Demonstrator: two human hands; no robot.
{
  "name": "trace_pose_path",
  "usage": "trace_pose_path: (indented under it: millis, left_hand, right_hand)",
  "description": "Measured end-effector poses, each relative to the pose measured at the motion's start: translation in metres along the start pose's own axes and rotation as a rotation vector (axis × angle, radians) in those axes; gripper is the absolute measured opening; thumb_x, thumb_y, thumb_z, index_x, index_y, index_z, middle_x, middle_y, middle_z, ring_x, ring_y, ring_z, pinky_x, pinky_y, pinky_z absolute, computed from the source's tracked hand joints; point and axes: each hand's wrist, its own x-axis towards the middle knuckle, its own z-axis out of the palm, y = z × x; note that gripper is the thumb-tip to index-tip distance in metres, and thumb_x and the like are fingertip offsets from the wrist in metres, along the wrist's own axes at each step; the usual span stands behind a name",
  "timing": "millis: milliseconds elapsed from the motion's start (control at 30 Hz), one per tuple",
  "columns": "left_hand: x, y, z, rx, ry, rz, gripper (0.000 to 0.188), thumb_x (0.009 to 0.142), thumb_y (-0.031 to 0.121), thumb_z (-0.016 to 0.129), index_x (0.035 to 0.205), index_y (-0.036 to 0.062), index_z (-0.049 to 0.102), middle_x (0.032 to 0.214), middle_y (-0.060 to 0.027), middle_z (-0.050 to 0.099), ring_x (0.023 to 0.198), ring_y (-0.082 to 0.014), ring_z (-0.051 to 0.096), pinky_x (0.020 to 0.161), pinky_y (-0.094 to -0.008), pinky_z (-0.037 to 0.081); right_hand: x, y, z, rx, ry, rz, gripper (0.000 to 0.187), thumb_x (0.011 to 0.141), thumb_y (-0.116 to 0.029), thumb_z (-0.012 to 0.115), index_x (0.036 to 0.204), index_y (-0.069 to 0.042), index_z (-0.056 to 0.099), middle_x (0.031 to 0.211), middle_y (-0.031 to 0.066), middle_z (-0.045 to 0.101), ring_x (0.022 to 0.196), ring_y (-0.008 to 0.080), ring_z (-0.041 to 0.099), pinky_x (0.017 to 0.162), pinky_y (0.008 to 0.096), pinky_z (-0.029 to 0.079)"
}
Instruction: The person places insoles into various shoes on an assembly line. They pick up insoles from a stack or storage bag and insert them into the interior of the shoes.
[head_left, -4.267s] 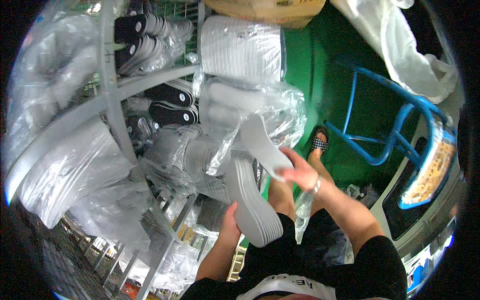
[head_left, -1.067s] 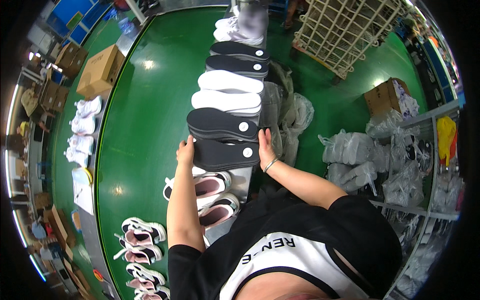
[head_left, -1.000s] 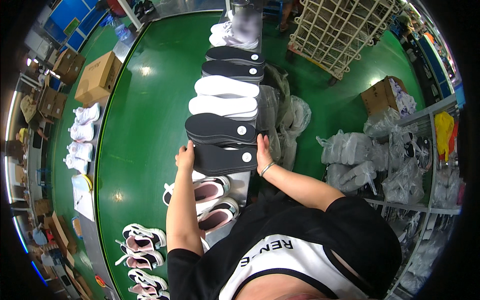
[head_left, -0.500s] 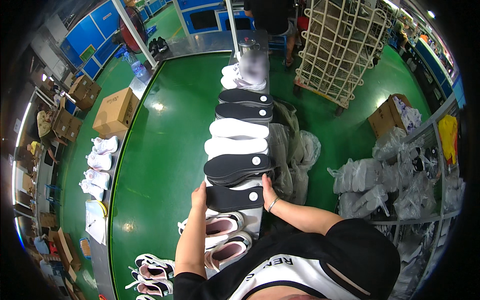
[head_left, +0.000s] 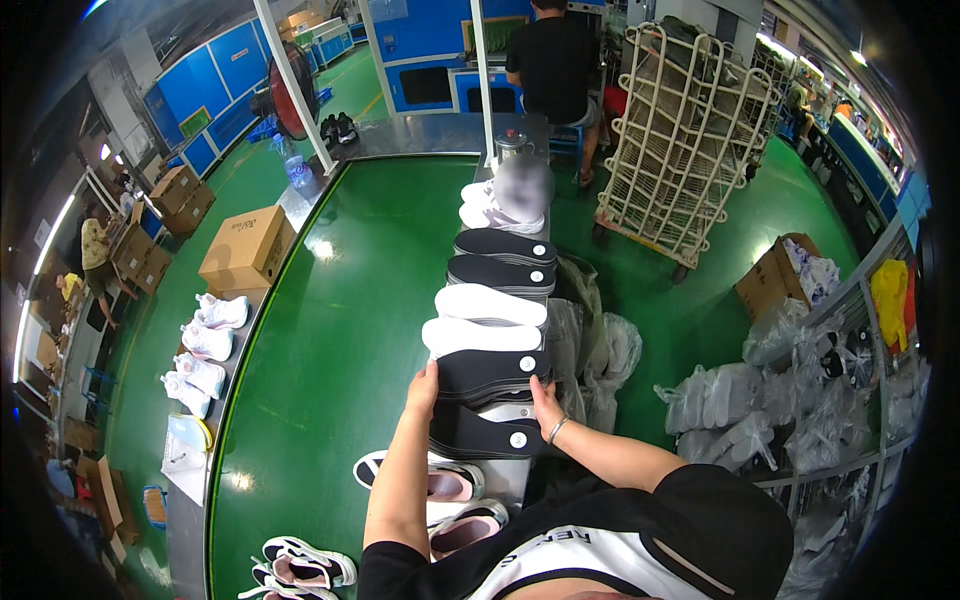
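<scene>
My left hand [head_left: 423,390] and my right hand [head_left: 547,408] grip the two ends of a stack of black insoles [head_left: 488,374], each topped by a small round white sticker. A silver bangle circles my right wrist. Just nearer than the stack lies another black insole [head_left: 478,436], with a pale insole partly showing between them. Beyond the stack, white insoles [head_left: 490,304] and further black insoles [head_left: 500,270] lie in a row on the narrow ledge. Sneakers with pink linings [head_left: 455,484] stand close to my body, partly hidden by my left arm.
The green belt [head_left: 330,320] runs along the left of the ledge. White shoes [head_left: 208,340] and a cardboard box [head_left: 248,246] line its far side. Plastic bags [head_left: 600,345] hang right of the ledge. A white wire cart [head_left: 680,150] stands beyond, near a seated person [head_left: 553,65].
My hands have left the nearer black insole and moved away from me to the stack behind it. The whole view has tilted up, so things sit lower in the picture.
</scene>
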Motion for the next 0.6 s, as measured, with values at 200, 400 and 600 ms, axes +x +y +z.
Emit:
trace_pose_path:
  millis: [200,400,600]
  left_hand:
    - [0.014,-0.019,-0.016,-0.056,0.123,0.004,0.056,0.081,0.042,0.041,0.108,-0.0069,0.048,0.108,-0.0202,0.050,0.102,-0.0270,0.048,0.086,-0.0328,0.036]
    - [0.009,-0.004,-0.032,-0.162,-0.082,-0.099,0.059,0.081,0.044,0.043,0.110,-0.0074,0.044,0.105,-0.0178,0.052,0.096,-0.0255,0.050,0.082,-0.0334,0.037]
    - [0.034,-0.030,-0.027,-0.246,-0.172,-0.031,0.066,0.079,0.045,0.046,0.122,-0.0027,0.031,0.124,-0.0180,0.037,0.115,-0.0269,0.035,0.094,-0.0380,0.027]
  right_hand:
    - [0.006,-0.017,-0.003,-0.185,0.217,-0.007,0.070,0.079,-0.052,0.042,0.118,0.006,0.031,0.119,0.0210,0.039,0.110,0.0280,0.039,0.091,0.0314,0.030]
    - [0.033,-0.006,0.012,-0.251,0.063,0.022,0.083,0.077,-0.058,0.039,0.126,0.007,0.020,0.130,0.0191,0.027,0.122,0.0246,0.024,0.098,0.0308,0.020]
    - [0.007,-0.024,0.016,-0.392,-0.014,-0.006,0.080,0.078,-0.057,0.037,0.122,0.008,0.023,0.131,0.0222,0.022,0.121,0.0278,0.024,0.097,0.0323,0.023]
